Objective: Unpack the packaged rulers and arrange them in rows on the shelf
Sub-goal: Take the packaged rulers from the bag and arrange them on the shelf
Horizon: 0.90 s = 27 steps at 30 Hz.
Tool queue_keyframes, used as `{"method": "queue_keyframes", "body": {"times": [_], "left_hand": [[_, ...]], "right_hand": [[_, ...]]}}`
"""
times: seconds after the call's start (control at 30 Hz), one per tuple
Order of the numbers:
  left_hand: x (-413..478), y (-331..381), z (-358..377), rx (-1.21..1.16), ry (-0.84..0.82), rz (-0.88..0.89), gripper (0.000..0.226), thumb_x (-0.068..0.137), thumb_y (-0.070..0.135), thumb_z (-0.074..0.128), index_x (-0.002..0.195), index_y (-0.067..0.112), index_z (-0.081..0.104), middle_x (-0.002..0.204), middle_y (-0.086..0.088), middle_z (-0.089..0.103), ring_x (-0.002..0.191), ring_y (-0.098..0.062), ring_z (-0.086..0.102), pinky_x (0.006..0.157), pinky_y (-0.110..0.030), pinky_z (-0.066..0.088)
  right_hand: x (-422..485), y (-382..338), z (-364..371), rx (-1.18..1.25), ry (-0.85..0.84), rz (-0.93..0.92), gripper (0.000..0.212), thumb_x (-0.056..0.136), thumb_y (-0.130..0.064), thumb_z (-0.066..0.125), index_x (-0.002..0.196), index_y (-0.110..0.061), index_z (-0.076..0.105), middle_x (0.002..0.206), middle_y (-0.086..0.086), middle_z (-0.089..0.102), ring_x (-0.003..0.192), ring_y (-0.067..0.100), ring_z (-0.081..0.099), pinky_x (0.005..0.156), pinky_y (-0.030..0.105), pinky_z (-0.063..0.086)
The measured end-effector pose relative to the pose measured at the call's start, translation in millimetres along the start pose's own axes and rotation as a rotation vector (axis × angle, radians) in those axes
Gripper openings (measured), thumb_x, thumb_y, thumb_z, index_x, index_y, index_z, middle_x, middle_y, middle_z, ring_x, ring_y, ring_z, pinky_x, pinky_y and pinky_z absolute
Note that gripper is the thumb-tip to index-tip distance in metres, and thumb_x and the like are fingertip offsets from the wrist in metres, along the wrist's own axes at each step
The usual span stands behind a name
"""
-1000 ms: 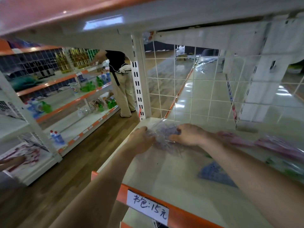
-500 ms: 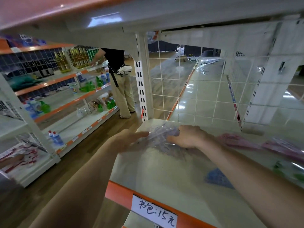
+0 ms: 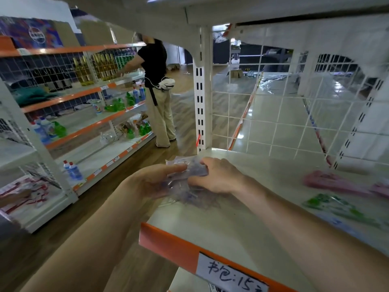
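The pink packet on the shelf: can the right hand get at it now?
Probably yes: only bare shelf lies between the right hand and the pink packet, though that hand grips the clear bag.

Single head-worn wide-angle view, facing forward and down, close above the white shelf [image 3: 221, 228], aisle floor [image 3: 63, 239] at left

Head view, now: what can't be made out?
- Clear package: crumpled film, plus the left hand and right hand gripping it, hide the contents.
- Pink items and green items on the shelf: blurred, type unclear.
- Price label: cut off by the bottom edge.
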<state>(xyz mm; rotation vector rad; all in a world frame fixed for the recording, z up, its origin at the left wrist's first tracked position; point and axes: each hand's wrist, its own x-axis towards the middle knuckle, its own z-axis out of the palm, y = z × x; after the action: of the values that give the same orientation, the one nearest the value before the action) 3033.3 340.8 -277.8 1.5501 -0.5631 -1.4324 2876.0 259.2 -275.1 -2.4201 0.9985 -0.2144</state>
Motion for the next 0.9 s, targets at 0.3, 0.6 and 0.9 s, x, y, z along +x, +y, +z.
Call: {"method": "queue_keyframes", "body": {"times": [0.3, 0.6, 0.9], "left_hand": [[-20.8, -4.1, -4.6, 0.016, 0.137, 0.0, 0.025, 0.085, 0.02, 0.068, 0.105, 0.007, 0.062, 0.087, -0.014, 0.074, 0.079, -0.026, 0.071, 0.078, -0.04, 0.057], [-40.0, 7.1, 3.9, -0.027, -0.06, 0.185, 0.04, 0.053, 0.016, 0.088, 0.089, 0.007, 0.072, 0.09, -0.014, 0.073, 0.076, -0.024, 0.072, 0.064, -0.034, 0.06], [-28.5, 4.0, 30.2, -0.022, -0.097, 0.192, 0.035, 0.067, 0.01, 0.07, 0.101, 0.006, 0.067, 0.1, -0.015, 0.073, 0.086, -0.024, 0.072, 0.073, -0.032, 0.059]], "right_hand": [[-23.7, 22.2, -23.7, -0.05, -0.078, 0.072, 0.053, 0.088, -0.052, 0.055, 0.128, -0.017, 0.053, 0.13, 0.006, 0.055, 0.116, 0.024, 0.053, 0.09, 0.029, 0.042], [-47.8, 8.8, -13.8, 0.209, -0.05, -0.017, 0.064, 0.084, -0.041, 0.066, 0.138, -0.019, 0.042, 0.134, 0.007, 0.054, 0.118, 0.025, 0.055, 0.096, 0.034, 0.045], [-55.2, 20.7, -25.2, 0.358, 0.018, 0.081, 0.057, 0.081, -0.026, 0.073, 0.127, -0.002, 0.052, 0.129, 0.014, 0.056, 0.118, 0.025, 0.055, 0.099, 0.037, 0.044]]}}
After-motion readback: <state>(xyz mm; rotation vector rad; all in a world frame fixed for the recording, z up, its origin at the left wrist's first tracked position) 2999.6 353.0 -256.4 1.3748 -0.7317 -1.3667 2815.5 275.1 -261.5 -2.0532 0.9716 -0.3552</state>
